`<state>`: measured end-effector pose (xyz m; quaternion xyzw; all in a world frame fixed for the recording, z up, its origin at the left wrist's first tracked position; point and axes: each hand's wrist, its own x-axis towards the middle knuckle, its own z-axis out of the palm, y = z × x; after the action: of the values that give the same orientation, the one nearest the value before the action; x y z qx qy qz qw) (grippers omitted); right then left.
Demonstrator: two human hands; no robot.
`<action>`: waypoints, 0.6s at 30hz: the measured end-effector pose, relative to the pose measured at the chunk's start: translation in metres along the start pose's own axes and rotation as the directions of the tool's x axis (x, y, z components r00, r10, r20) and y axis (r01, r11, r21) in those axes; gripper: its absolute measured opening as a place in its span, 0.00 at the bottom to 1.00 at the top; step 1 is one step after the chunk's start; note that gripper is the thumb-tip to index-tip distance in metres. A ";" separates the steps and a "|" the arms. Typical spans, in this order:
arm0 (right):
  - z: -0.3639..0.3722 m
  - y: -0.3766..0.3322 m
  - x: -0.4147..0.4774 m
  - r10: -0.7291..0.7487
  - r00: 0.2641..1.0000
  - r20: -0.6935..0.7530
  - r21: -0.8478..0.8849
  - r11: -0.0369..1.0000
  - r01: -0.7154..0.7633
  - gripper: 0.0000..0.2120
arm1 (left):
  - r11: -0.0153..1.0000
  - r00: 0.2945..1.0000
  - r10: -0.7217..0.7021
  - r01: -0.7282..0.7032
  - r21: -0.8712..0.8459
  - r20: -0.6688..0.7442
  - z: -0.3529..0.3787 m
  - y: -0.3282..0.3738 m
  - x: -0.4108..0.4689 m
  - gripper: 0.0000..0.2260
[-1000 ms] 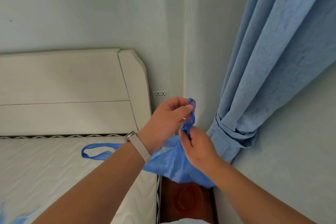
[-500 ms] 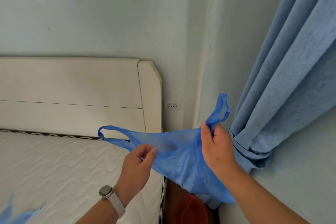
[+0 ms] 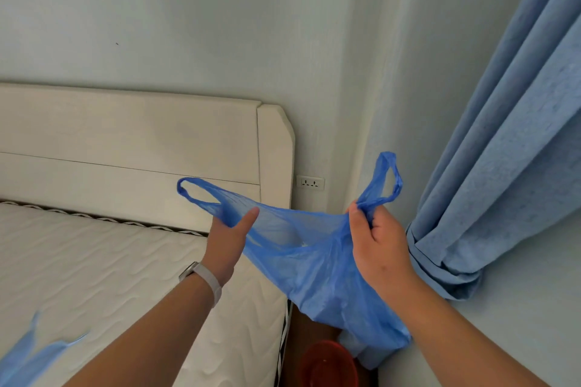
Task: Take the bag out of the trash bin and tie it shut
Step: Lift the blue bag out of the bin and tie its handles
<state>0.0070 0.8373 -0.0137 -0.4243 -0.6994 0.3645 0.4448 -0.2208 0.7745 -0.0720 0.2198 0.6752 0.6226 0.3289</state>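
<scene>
Blue, thin plastic bag [image 3: 317, 261] hangs in mid-air between our two hands, clear of the round red trash bin [image 3: 327, 364] on the floor below. We note a change over the last second: both hands were bunched at one handle loop, and they have since drawn apart, stretching the bag's mouth wide. Our left hand [image 3: 228, 240] now pinches the neck of the left handle loop [image 3: 195, 193] between thumb and fingers; the fingers themselves sit behind the film, so we cannot tell their exact set. Our right hand [image 3: 375, 242] is closed tight around the base of the right handle loop [image 3: 385, 179]. We judge removal complete and tying not yet done: no knot is visible. Both loops stand free, ready to be crossed.
</scene>
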 end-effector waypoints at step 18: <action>0.009 0.005 -0.012 0.068 0.994 0.088 0.030 0.997 -0.071 0.16 | 0.997 0.994 0.027 -0.035 0.072 0.108 0.059 0.025 -0.018 0.09</action>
<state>0.0030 0.8274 -0.0250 -0.4248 -0.6966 0.4096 0.4081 -0.1686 0.8063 -0.0452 0.2752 0.6755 0.5897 0.3468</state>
